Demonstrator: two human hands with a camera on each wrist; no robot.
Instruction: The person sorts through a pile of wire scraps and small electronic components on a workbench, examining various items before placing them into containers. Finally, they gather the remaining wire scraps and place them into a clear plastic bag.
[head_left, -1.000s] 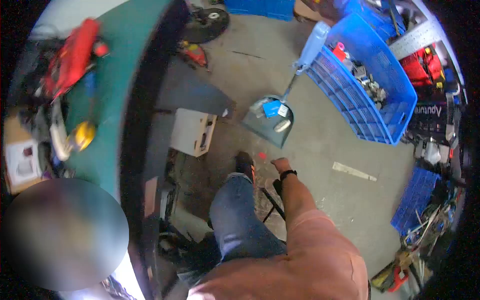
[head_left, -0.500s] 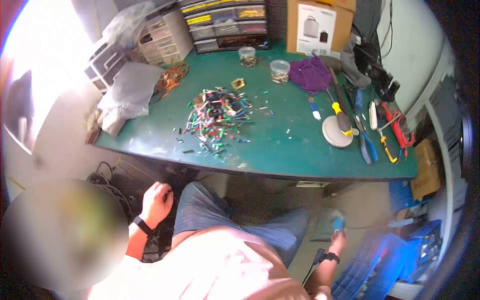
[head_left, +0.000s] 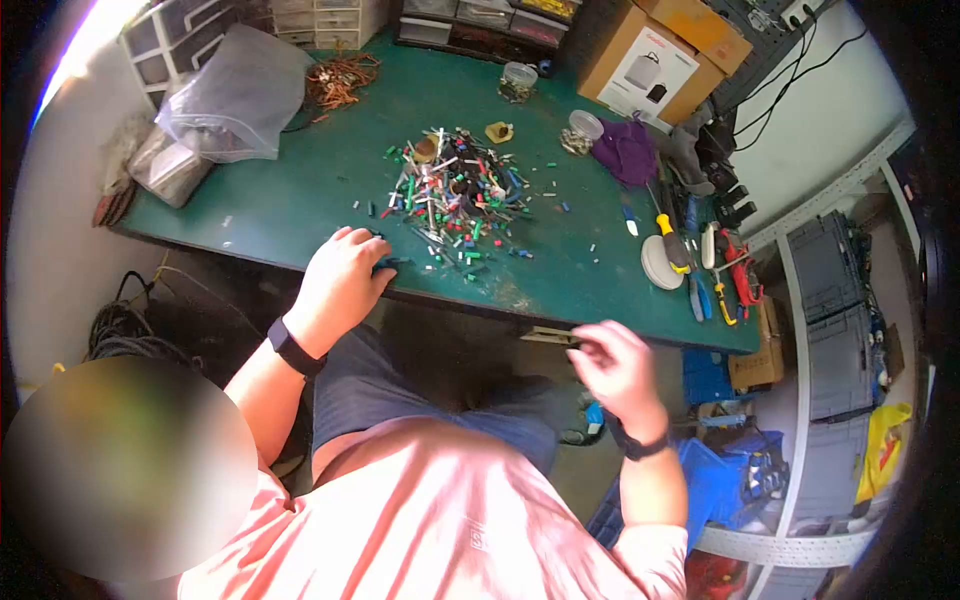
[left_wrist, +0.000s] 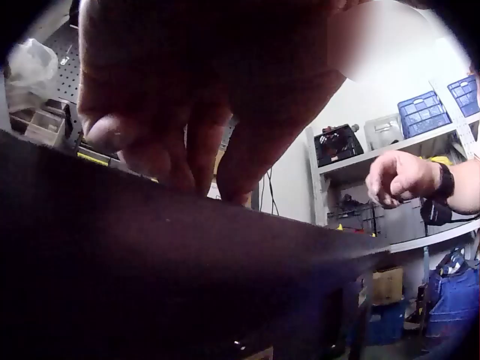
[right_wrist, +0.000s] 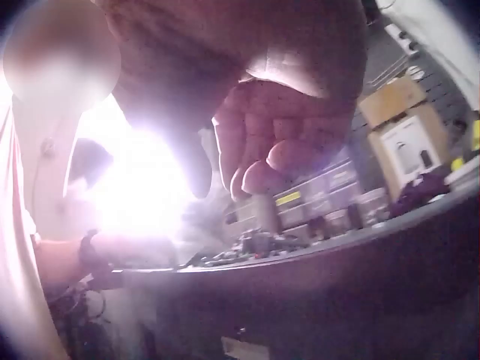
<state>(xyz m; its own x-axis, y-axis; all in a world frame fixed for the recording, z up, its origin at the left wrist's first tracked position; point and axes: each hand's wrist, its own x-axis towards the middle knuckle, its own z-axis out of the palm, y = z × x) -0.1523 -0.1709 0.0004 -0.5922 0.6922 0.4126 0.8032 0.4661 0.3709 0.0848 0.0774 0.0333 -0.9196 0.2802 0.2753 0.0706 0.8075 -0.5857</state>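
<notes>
The left hand (head_left: 345, 278) rests on the front edge of the green table (head_left: 300, 215), fingers bent loosely over the top beside small blue-green pieces. In the left wrist view, the fingers (left_wrist: 199, 150) reach down onto the table edge. A heap of small coloured pieces (head_left: 465, 190) lies on the table, behind and to the right of that hand. The right hand (head_left: 618, 370) hangs in the air just in front of the table edge, its fingers loosely curled around nothing. In the right wrist view, the relaxed fingers (right_wrist: 281, 150) hold nothing.
Behind the heap stand two clear jars (head_left: 517, 82), drawer units and a cardboard box (head_left: 655, 65). A purple cloth (head_left: 626, 152), a screwdriver (head_left: 668, 240) and pliers lie to the right. A plastic bag (head_left: 240, 95) sits at the left; shelves (head_left: 835, 300) and blue crates stand at right.
The view has swung from the floor to the table. The left hand has risen from beside the leg onto the table edge. The right hand has let go of the dustpan's handle and moved up.
</notes>
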